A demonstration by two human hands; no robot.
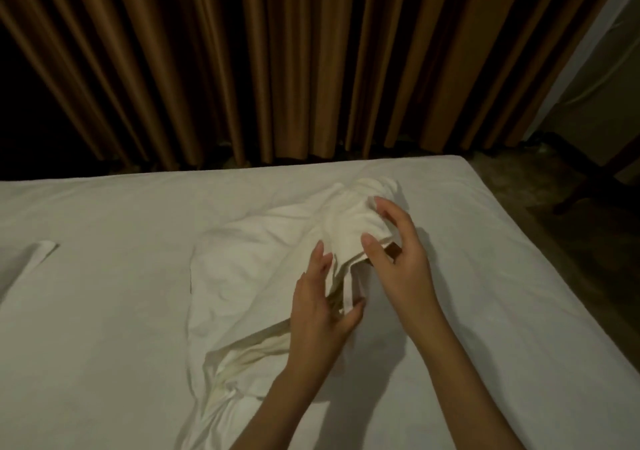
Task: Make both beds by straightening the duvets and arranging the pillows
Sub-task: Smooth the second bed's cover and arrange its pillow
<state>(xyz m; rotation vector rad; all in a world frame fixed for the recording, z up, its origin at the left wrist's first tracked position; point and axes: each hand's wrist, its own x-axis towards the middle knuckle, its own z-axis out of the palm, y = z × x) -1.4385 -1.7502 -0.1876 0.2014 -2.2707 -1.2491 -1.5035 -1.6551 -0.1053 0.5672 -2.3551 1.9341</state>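
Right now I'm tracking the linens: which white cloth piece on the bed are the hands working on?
The crumpled white cloth mid-bed, between the left hand and right hand; the flat folded piece at the left edge lies untouched.

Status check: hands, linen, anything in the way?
Left hand and right hand both gripping bunched white linen. Linen crumpled on bed. Nothing blocking.

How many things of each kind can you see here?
Hands: 2, left hand and right hand
Bunched white cloth: 1
Folded white piece: 1
Bed: 1
Brown curtain: 1
Total: 6
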